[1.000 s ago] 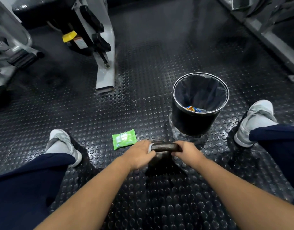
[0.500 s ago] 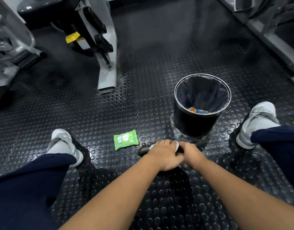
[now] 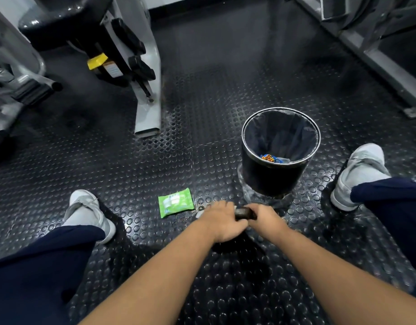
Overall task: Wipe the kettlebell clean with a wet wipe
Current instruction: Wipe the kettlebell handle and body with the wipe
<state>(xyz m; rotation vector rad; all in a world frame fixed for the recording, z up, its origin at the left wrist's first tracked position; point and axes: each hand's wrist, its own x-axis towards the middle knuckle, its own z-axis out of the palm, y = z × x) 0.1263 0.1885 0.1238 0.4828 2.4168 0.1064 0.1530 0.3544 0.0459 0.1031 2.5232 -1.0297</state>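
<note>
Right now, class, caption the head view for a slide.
Left hand and right hand grip the kettlebell beside the bin.

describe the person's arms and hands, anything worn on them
Both arms are bare as far as the frame's edge, with no sleeves showing. The left hand and right hand wear no gloves, and no watch, band or ring is visible.

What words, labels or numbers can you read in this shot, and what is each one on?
No text here is readable.
Green wipes pack: white label, print too blurred.
Yellow tag and white sticker on the gym machine: too small to read.
Snack wrapper in the bin: colourful print, illegible.
Kettlebell handle: no marking visible.
</note>
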